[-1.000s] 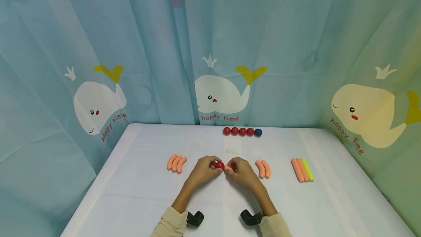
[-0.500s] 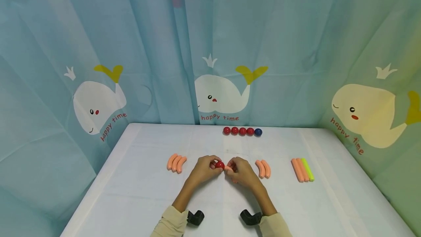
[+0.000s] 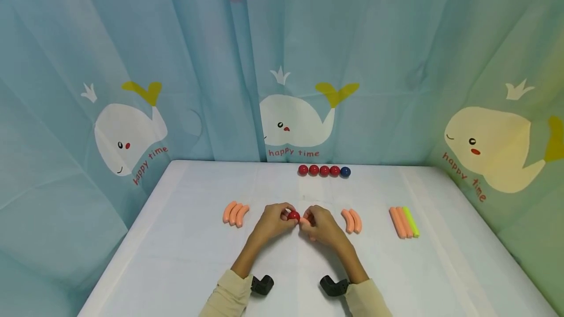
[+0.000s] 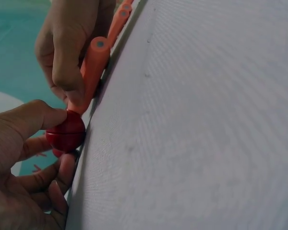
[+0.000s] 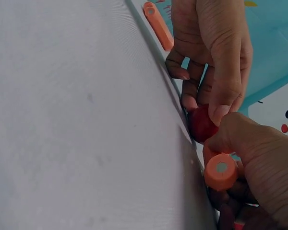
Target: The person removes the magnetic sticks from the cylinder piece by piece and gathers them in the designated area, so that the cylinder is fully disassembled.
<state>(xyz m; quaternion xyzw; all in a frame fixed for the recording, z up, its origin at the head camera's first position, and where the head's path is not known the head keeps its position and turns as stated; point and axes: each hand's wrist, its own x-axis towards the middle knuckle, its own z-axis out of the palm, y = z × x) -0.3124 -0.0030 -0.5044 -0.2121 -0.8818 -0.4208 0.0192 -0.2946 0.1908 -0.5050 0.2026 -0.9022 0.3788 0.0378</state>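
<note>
In the head view my left hand (image 3: 272, 221) pinches a red ball (image 3: 293, 215) between thumb and fingers. Opposite it, my right hand (image 3: 325, 226) grips a curved orange magnetic rod (image 3: 304, 221). Seen from the left wrist, one end of the orange rod (image 4: 93, 69) meets the red ball (image 4: 66, 134), while its other end shows a small grey disc. The right wrist view has that free rod end (image 5: 221, 171) sticking out beneath my right thumb, with the red ball (image 5: 201, 123) just beyond. My right fingers hide the rod's middle in the head view.
Several curved orange rods (image 3: 235, 214) lie left of my hands, and two more curved rods (image 3: 351, 220) lie right. Farther right are straight orange rods (image 3: 400, 222) beside a green rod (image 3: 411, 221). Red balls (image 3: 314, 170) and a blue ball (image 3: 345, 172) line the table's back edge.
The head view has tilted slightly, so the whole scene sits a little higher. Both hands keep nearly the same place and grip, with ball and rod end still together.
</note>
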